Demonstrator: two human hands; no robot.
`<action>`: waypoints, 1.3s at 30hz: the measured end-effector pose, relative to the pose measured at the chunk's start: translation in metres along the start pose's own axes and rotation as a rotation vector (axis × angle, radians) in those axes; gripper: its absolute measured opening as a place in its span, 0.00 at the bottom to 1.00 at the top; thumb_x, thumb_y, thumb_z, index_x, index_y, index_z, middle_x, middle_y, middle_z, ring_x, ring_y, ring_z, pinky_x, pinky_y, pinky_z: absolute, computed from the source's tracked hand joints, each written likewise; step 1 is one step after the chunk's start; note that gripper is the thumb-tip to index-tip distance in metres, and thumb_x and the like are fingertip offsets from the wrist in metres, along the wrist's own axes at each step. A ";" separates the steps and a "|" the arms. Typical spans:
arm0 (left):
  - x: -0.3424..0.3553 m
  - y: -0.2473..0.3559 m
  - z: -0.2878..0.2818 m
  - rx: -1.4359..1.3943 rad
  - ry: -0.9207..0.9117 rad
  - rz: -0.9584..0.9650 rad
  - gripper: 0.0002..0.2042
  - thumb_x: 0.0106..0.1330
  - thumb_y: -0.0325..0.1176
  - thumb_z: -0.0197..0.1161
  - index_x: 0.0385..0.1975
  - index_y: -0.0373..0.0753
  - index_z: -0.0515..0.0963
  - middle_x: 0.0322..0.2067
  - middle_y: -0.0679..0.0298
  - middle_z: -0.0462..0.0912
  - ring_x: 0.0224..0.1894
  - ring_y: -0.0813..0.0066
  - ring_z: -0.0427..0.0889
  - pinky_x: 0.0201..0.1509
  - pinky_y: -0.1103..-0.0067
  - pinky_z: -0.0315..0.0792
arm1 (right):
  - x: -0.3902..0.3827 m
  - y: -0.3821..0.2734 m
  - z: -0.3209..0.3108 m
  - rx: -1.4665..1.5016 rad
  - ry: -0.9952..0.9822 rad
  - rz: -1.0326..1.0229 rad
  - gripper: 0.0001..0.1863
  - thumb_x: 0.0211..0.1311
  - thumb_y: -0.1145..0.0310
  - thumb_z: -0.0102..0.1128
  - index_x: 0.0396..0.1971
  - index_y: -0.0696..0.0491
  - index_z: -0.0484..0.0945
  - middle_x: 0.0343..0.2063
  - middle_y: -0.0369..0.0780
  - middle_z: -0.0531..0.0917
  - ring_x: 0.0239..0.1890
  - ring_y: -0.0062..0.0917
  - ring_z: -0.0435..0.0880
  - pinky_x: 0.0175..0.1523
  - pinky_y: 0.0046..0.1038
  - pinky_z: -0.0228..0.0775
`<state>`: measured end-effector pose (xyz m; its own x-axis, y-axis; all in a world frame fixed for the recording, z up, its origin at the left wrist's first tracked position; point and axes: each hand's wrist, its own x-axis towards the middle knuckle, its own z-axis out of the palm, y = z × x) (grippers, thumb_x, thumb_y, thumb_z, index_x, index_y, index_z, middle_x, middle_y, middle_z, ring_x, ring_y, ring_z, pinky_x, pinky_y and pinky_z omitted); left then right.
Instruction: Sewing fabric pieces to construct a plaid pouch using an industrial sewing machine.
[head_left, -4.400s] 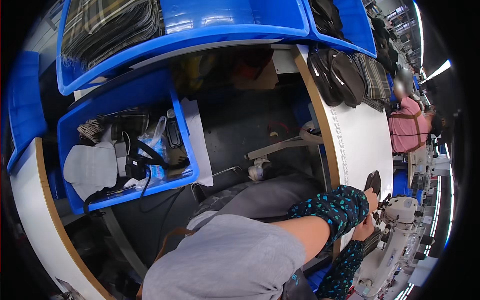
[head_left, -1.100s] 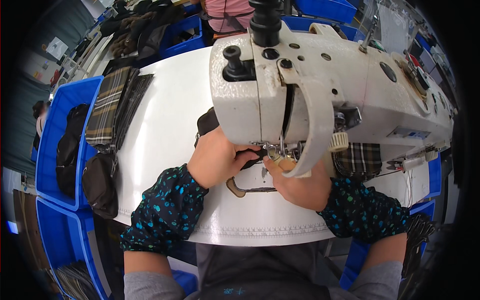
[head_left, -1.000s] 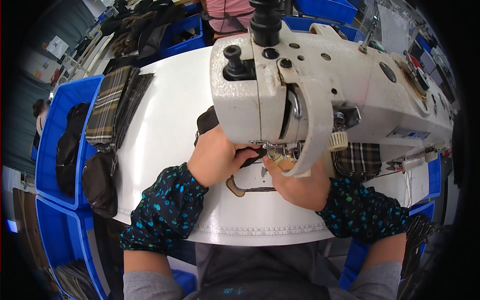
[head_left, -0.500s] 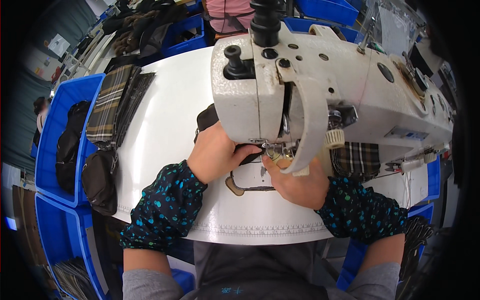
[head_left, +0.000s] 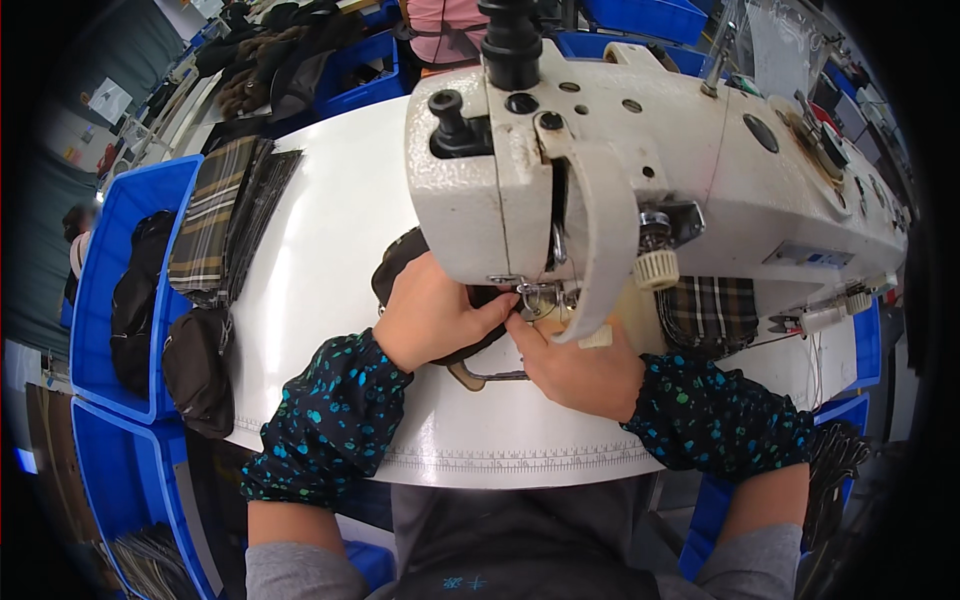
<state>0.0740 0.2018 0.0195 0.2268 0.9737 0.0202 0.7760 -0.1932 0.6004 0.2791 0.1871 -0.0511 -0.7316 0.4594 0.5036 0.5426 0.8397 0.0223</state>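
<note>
A dark brown fabric piece [head_left: 398, 262] lies under the head of a white sewing machine [head_left: 590, 130], partly hidden by the machine and my hand. My left hand [head_left: 425, 310] is closed over it, thumb and fingers gripping its edge beside the presser foot [head_left: 540, 298]. My right hand [head_left: 582, 368] comes in from the other side. Its fingertips pinch at the same edge, close to my left thumb, while the white curved guard covers some of its fingers. Patterned dark oversleeves cover both forearms.
Stacked plaid fabric pieces [head_left: 212, 215] and a dark pouch [head_left: 197, 365] lie at the table's left, beside a blue bin [head_left: 125, 270]. More plaid fabric [head_left: 710, 312] sits right of the needle. A ruler strip [head_left: 520, 460] runs along the front edge. Another person [head_left: 443, 28] is beyond the table.
The dark fabric piece has shifted, and more of it shows around my left hand. My right hand has slid slightly left, toward my left thumb. The whole view has shifted a little.
</note>
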 end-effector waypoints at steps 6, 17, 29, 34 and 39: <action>0.003 -0.003 0.006 0.056 0.040 0.082 0.11 0.51 0.35 0.70 0.35 0.44 0.85 0.28 0.58 0.85 0.31 0.54 0.84 0.34 0.67 0.77 | -0.002 0.000 -0.007 -0.018 -0.108 -0.030 0.21 0.53 0.72 0.60 0.50 0.56 0.81 0.23 0.40 0.82 0.18 0.30 0.80 0.22 0.31 0.70; 0.003 -0.012 0.013 0.048 0.157 0.171 0.11 0.50 0.36 0.71 0.33 0.45 0.86 0.26 0.62 0.86 0.31 0.55 0.84 0.32 0.67 0.78 | -0.009 0.004 0.022 -0.103 -0.057 -0.063 0.19 0.55 0.71 0.62 0.49 0.54 0.82 0.25 0.40 0.83 0.20 0.30 0.82 0.22 0.31 0.72; 0.000 -0.012 0.013 0.167 0.190 0.206 0.13 0.50 0.36 0.72 0.37 0.46 0.85 0.35 0.61 0.84 0.44 0.56 0.80 0.50 0.63 0.68 | -0.011 0.010 0.026 0.135 -0.091 0.056 0.13 0.61 0.70 0.61 0.45 0.52 0.83 0.19 0.37 0.81 0.19 0.32 0.81 0.21 0.34 0.71; -0.001 -0.011 0.015 0.172 0.226 0.236 0.14 0.51 0.34 0.71 0.39 0.42 0.84 0.38 0.56 0.84 0.42 0.49 0.81 0.46 0.61 0.73 | -0.013 0.014 0.026 0.177 -0.015 0.030 0.14 0.60 0.70 0.60 0.46 0.53 0.83 0.19 0.37 0.80 0.17 0.31 0.80 0.21 0.34 0.70; -0.001 -0.014 0.017 0.175 0.211 0.225 0.14 0.53 0.34 0.70 0.40 0.40 0.83 0.36 0.52 0.84 0.41 0.45 0.81 0.45 0.60 0.75 | -0.016 0.011 0.024 0.163 0.064 -0.025 0.15 0.59 0.70 0.60 0.46 0.53 0.83 0.18 0.38 0.79 0.17 0.30 0.80 0.21 0.32 0.70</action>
<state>0.0733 0.2017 -0.0025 0.2910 0.9045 0.3119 0.8137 -0.4054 0.4165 0.2872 0.1962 -0.0797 -0.7133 0.4229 0.5588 0.4468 0.8887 -0.1022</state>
